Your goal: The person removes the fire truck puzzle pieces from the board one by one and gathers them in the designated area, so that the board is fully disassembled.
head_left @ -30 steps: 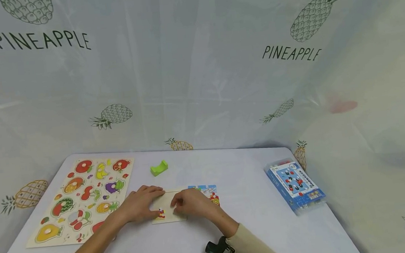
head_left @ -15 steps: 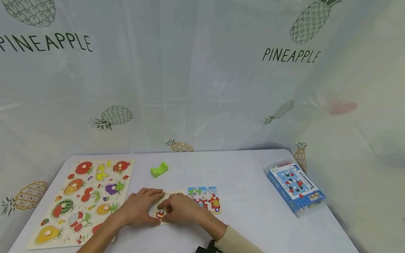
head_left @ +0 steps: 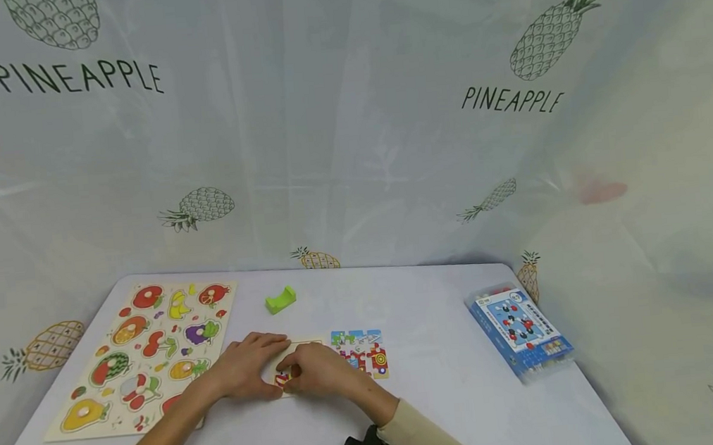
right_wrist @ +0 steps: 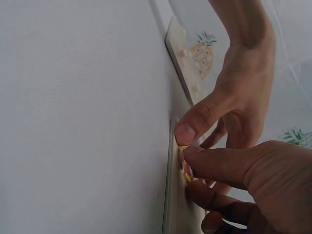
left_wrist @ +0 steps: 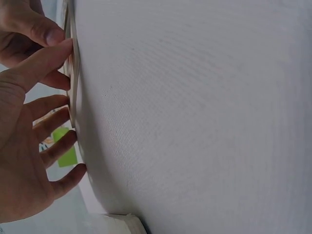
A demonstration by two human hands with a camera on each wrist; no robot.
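A small printed puzzle piece [head_left: 282, 378] lies at the lower left corner of a shallow pale wooden board [right_wrist: 185, 214]. My right hand [head_left: 320, 369] reaches across the board and pinches the piece between thumb and index finger. In the right wrist view, the red and yellow print of the piece shows between those fingertips. On the board's left side is my left hand [head_left: 244, 366], its fingers spread along the edge and its thumb at the near corner beside the piece. Much of the board is hidden under both hands.
Right of the board lie several colourful puzzle pieces [head_left: 360, 353] grouped together. A large fruit puzzle board [head_left: 114, 364] is at the left, partly under the left forearm. A green curved block [head_left: 281, 300] sits behind, and a blue boxed set [head_left: 520, 328] at the right.
My right hand has moved left over the board to its near left corner, uncovering the grouped pieces, and now pinches the piece there. The left hand has stayed at the board's edge.
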